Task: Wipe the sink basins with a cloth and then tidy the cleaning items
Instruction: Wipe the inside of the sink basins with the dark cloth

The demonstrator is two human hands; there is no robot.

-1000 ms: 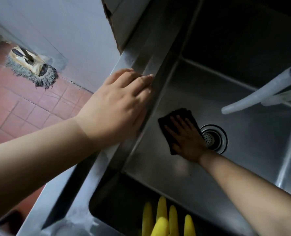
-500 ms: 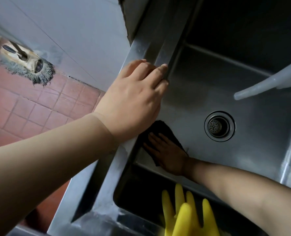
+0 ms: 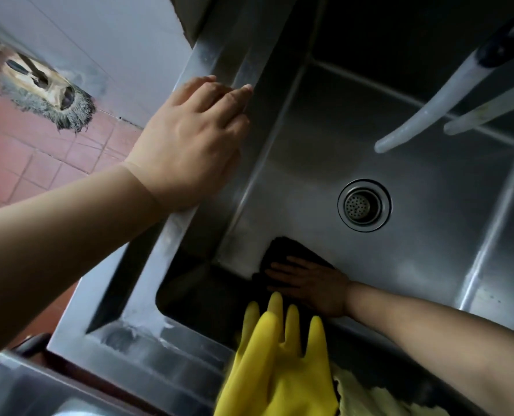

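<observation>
At near wall, cloth [image 3: 291, 250] shifted rightward

Left hand [image 3: 189, 145] flat, palm down, fingers straight and close together — forearm reaching in from the lower left, wrist slightly bent. Right hand [image 3: 313, 285] lower and farther off, palm down, fingers spread and extended toward the left — bare right forearm stretching in from the lower right.
</observation>
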